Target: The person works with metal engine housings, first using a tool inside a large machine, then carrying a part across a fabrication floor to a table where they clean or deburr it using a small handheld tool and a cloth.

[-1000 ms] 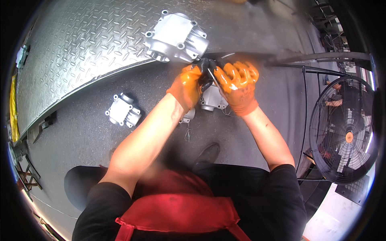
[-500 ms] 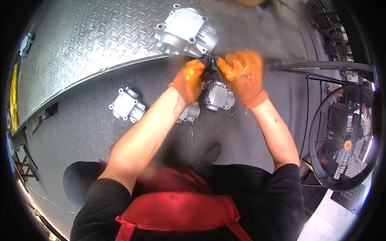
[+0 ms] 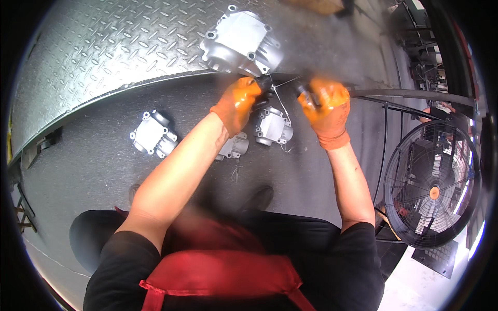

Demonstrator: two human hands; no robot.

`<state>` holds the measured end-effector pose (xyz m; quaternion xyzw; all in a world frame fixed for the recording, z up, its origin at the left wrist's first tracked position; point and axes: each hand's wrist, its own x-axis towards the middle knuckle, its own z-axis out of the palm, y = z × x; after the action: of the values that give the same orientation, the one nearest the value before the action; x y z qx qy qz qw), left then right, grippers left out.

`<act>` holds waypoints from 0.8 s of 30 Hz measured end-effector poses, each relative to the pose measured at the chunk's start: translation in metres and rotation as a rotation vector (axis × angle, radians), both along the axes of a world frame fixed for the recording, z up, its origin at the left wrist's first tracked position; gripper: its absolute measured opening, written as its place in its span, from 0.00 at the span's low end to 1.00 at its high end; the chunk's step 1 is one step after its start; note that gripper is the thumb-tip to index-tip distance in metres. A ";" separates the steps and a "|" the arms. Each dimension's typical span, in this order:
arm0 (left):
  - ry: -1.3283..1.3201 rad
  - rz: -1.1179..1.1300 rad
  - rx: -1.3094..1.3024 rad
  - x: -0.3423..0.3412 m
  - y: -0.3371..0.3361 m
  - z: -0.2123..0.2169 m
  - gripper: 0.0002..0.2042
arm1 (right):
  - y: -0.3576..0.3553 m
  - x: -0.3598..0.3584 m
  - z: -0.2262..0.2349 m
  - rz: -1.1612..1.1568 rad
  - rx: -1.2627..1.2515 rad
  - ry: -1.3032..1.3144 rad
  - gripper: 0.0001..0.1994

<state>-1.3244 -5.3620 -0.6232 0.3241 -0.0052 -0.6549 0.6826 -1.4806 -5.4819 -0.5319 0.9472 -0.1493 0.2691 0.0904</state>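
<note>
My left hand [image 3: 236, 102], in an orange glove, is closed beside the platform's edge, with a black object [image 3: 263, 94] at its fingers whose kind I cannot make out. My right hand [image 3: 328, 103], gloved the same, is closed and smeared by motion; a small dark piece [image 3: 302, 93] juts from its fingers. Between the hands, thin wire [image 3: 278, 96] hangs from the large silver metal housing [image 3: 239, 33] on the platform. Below, a smaller silver housing [image 3: 273, 126] lies by the wire. Another housing [image 3: 234, 147] is partly hidden by my left forearm.
A third small housing [image 3: 152, 133] lies on the dark floor [image 3: 98, 155] at the left. The diamond-plate platform [image 3: 132, 46] spans the far left, its edge curving before me. A large black fan [image 3: 434, 193] stands at the right, near a dark hose or bar [image 3: 410, 93].
My right hand has moved right, away from my left hand, and the wire now shows between them. My left hand stays near the platform's edge. The whole view has shifted slightly.
</note>
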 end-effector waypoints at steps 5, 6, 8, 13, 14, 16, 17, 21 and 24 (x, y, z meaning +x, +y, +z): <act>0.015 -0.120 -0.145 0.013 0.004 0.013 0.07 | 0.001 0.017 -0.009 0.152 -0.063 0.238 0.12; -0.003 -0.156 -0.143 0.015 0.006 0.020 0.09 | 0.000 0.015 -0.014 0.148 -0.067 0.241 0.12; -0.015 -0.089 -0.093 0.009 0.005 0.008 0.11 | 0.001 0.018 -0.030 0.130 0.066 0.184 0.10; -0.030 -0.056 -0.023 0.002 -0.007 -0.015 0.13 | 0.006 0.016 -0.050 -0.220 1.051 0.022 0.06; -0.034 -0.075 -0.073 0.003 -0.008 -0.014 0.13 | 0.006 0.013 -0.046 -0.208 0.911 0.012 0.06; -0.044 -0.111 -0.172 0.007 -0.006 -0.013 0.13 | 0.005 0.007 -0.036 -0.180 0.634 -0.006 0.08; -0.044 -0.092 -0.101 0.005 -0.002 -0.004 0.12 | 0.008 0.001 -0.034 -0.169 0.508 -0.011 0.09; -0.005 -0.059 -0.005 0.006 0.000 0.005 0.10 | 0.007 0.001 -0.020 0.016 0.056 0.113 0.16; 0.021 -0.089 -0.116 0.008 -0.001 0.007 0.10 | 0.004 0.013 -0.029 0.096 0.094 0.144 0.15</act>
<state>-1.3166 -5.3631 -0.6164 0.2768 -0.0503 -0.6864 0.6706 -1.4677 -5.4775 -0.5604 0.9733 -0.1091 0.1971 0.0436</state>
